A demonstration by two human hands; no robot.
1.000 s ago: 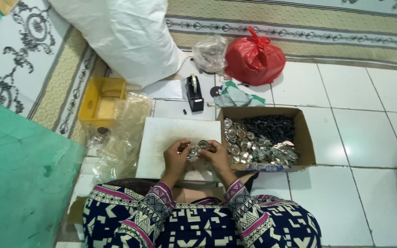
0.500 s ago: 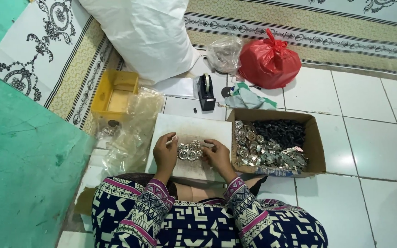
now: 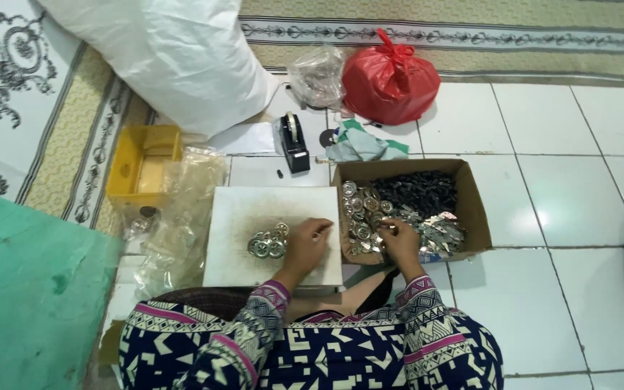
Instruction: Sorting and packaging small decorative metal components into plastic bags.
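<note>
My left hand (image 3: pixel 305 244) rests on a white board (image 3: pixel 243 271) with its fingers curled in, just right of a small pile of round metal parts (image 3: pixel 266 244). My right hand (image 3: pixel 401 242) reaches into an open cardboard box (image 3: pixel 475 209), and its fingers close over the round metal parts (image 3: pixel 359 209) heaped at the box's left side. Dark small pieces (image 3: pixel 417 191) fill the back of the box, and flat silvery pieces (image 3: pixel 438 231) lie at its right. Whether my left hand holds anything is not visible.
A black tape dispenser (image 3: pixel 294 143), a yellow tray (image 3: pixel 142 162) and crumpled clear plastic bags (image 3: pixel 182 217) lie around the board. A red tied bag (image 3: pixel 390 78), a clear bag (image 3: pixel 317 72) and a big white sack (image 3: pixel 160 58) stand behind. Green mat (image 3: pixel 30 289) at left.
My right hand has left the pile on the board and gone right into the cardboard box. My left hand stays by the pile. The view has shifted slightly.
</note>
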